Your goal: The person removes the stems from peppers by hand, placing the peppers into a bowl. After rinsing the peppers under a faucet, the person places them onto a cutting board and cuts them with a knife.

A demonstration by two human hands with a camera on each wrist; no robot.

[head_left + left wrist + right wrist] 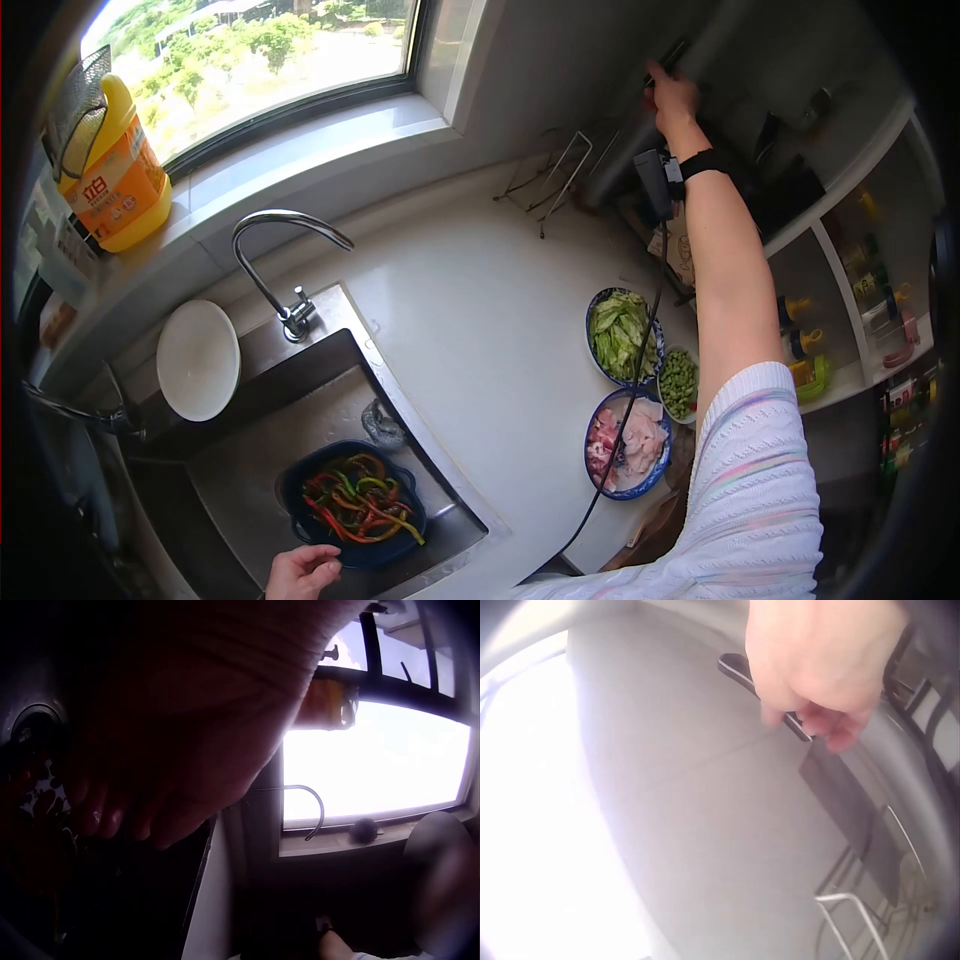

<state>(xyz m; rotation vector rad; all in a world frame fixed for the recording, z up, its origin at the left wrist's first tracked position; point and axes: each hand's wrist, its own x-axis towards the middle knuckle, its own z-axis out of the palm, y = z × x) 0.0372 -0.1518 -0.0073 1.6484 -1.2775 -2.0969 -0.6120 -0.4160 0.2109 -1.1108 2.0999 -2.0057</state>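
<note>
My right hand (675, 100) reaches to the far right corner and, in the right wrist view, grips the black handle of a kitchen knife (847, 806). Its broad dark blade points down, the lower end overlapping a wire rack (840, 898) on the counter. Over the near edge of the sink, my left hand (300, 572) hangs with loosely bent fingers and nothing in them. Just beside it, a dark blue basket (292, 480) of sliced red and green peppers (360, 495) sits in the sink.
Bowls of sliced green vegetable (622, 335), chopped green pieces (679, 385) and raw meat (640, 440) stand on the right counter. A black cable (640, 370) runs over them. A faucet (290, 260), a white plate (198, 360) and a yellow detergent bottle (125, 180) are at left.
</note>
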